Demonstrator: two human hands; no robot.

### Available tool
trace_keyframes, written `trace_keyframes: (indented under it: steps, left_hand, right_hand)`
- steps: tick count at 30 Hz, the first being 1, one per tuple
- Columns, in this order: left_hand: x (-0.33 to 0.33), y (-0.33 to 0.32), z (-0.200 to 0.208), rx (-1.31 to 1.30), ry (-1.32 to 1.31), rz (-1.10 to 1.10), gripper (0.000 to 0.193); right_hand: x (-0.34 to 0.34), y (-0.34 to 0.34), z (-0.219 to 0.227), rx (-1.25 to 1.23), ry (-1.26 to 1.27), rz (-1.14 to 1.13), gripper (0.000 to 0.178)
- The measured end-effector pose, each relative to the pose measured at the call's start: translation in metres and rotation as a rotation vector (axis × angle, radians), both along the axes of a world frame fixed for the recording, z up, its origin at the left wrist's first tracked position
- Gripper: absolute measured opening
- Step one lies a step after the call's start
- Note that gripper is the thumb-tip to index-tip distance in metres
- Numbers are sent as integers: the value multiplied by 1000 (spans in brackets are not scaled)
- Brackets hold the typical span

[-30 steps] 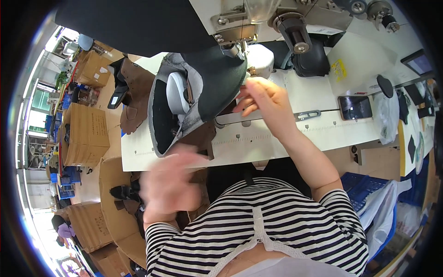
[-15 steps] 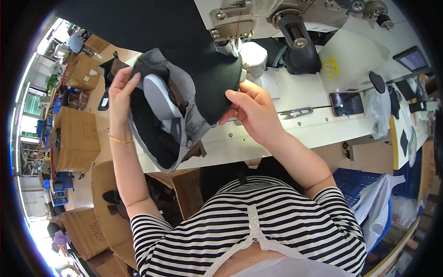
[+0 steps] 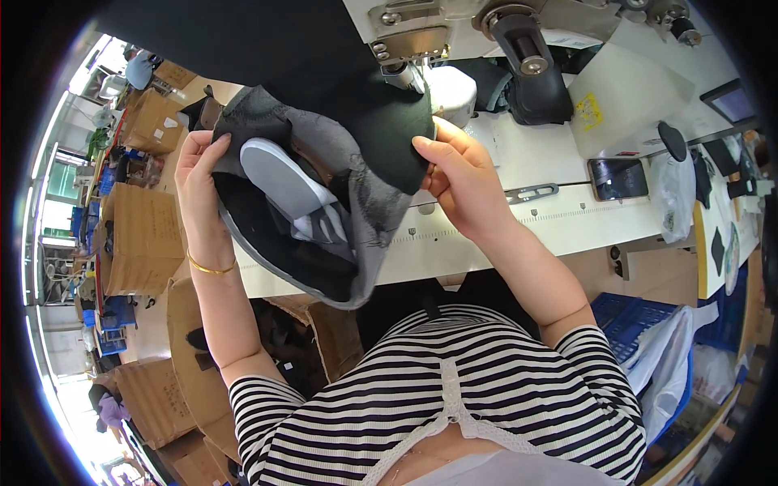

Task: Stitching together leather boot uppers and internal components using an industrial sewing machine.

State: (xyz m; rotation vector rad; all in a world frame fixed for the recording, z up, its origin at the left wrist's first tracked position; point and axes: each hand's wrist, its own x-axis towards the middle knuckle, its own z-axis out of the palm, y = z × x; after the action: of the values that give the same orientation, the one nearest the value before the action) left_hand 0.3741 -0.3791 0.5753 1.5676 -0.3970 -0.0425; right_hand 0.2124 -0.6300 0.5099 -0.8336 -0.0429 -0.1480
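My left hand (image 3: 197,174) grips the left edge of a black and grey fabric piece (image 3: 340,170) with a pale grey inner panel, held up over the edge of the white sewing table (image 3: 519,219). A gold bangle sits on that wrist. My right hand (image 3: 458,174) pinches the black right part of the same fabric, just below the needle area of the sewing machine (image 3: 486,32). The fabric sags between both hands and hangs past the table's front edge.
A black motor part (image 3: 531,77) and a white cup-like thing (image 3: 451,91) stand behind the fabric. A dark phone (image 3: 617,176) lies on the table at right. Cardboard boxes (image 3: 142,235) stand at left, a blue crate (image 3: 640,320) at lower right.
My left hand rose from my lap to the fabric's left edge and took hold. The fabric has been drawn nearer and spread between both hands.
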Motion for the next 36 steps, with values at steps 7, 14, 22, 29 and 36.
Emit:
trace_keyframes:
  steps: [7,14,22,29,36]
  left_hand:
    - [-4,-8,-3,-84,220,-147,32]
    - [0,-8,4,-154,279,-239,33]
    - [-9,-11,7,-146,207,-168,30]
    - [-12,-15,9,-127,182,-130,31]
    - [-14,-12,6,-170,164,-67,33]
  right_hand:
    - [-16,33,-9,-167,-84,-187,36]
    - [-20,31,-9,-377,-117,-160,41]
    - [-19,23,-3,-406,-17,-191,35]
    - [-8,18,-4,-313,-39,-189,34]
    - [-21,23,-2,-347,-55,-194,35]
